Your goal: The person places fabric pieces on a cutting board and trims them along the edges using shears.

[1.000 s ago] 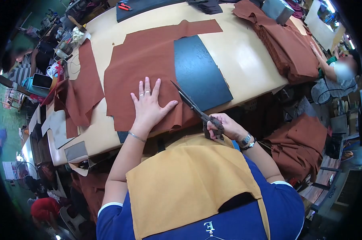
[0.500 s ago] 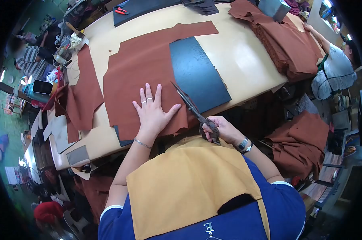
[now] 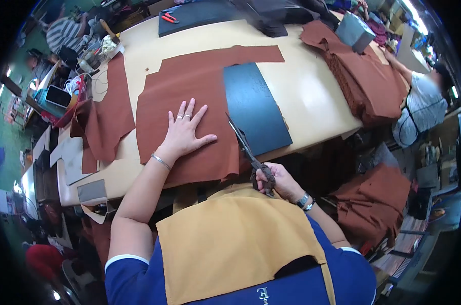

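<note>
My left hand (image 3: 184,132) lies flat with spread fingers on a large reddish-brown leather piece (image 3: 190,84) spread over the table. In my right hand (image 3: 277,179) is a pair of scissors (image 3: 245,145), with dark wrapping around the handles. Their blades point up and to the left, along the right edge of the leather. Partly under that piece is a dark cutting board (image 3: 253,107), its right side uncovered. Whether the blades have leather between them I cannot make out.
A thick stack of brown leather (image 3: 365,76) bears a grey metal block (image 3: 355,31) at the right. Another brown piece (image 3: 111,117) lies left. Red-handled pliers (image 3: 169,18) rest on a far dark board (image 3: 200,20). A co-worker (image 3: 425,94) stands at the right end; brown leather (image 3: 375,206) is piled below.
My left hand has slid slightly left on the leather, its thumb farther from the scissors. The scissors have drawn back slightly toward me. The view has shifted a little.
</note>
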`<state>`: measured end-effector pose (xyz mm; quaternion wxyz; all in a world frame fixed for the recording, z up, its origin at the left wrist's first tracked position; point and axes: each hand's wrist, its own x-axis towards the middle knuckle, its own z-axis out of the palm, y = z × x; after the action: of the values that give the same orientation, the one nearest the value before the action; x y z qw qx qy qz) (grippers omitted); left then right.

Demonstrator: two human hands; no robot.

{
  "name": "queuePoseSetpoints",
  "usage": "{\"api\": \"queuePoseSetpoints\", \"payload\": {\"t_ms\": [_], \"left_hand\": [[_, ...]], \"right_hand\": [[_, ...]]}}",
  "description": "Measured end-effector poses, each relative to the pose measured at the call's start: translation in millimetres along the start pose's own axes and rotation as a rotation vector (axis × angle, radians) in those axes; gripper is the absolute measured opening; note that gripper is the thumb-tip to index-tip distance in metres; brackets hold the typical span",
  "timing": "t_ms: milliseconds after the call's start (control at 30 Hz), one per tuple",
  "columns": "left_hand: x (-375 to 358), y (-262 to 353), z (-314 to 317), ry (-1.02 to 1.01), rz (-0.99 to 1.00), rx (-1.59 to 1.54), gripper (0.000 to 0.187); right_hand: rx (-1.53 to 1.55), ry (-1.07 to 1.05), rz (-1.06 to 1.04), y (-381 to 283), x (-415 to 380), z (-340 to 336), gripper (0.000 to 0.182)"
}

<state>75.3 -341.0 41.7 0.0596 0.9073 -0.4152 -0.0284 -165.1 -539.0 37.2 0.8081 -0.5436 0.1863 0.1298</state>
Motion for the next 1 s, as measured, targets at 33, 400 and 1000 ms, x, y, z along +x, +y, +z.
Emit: {"api": "queuePoseSetpoints", "payload": {"t_ms": [33,400,1000], "left_hand": [[-0.8,1.2,1.1,-0.007,0.0,-0.009,0.093],[-12.7,15.2,10.1,0.082,-0.084,-0.033,0.095],[-31.2,41.9,8.5,0.067,-0.093,-0.063,0.096]], "right_hand": [[-0.002,0.029,0.0,-2.4,2.1,3.2,0.026],[-0.014,0.014,-0.003,3.5,-2.8,-1.3,0.022],[0.033,0.047,-0.011,-3.2,4.0,2.0,0.023]]}}
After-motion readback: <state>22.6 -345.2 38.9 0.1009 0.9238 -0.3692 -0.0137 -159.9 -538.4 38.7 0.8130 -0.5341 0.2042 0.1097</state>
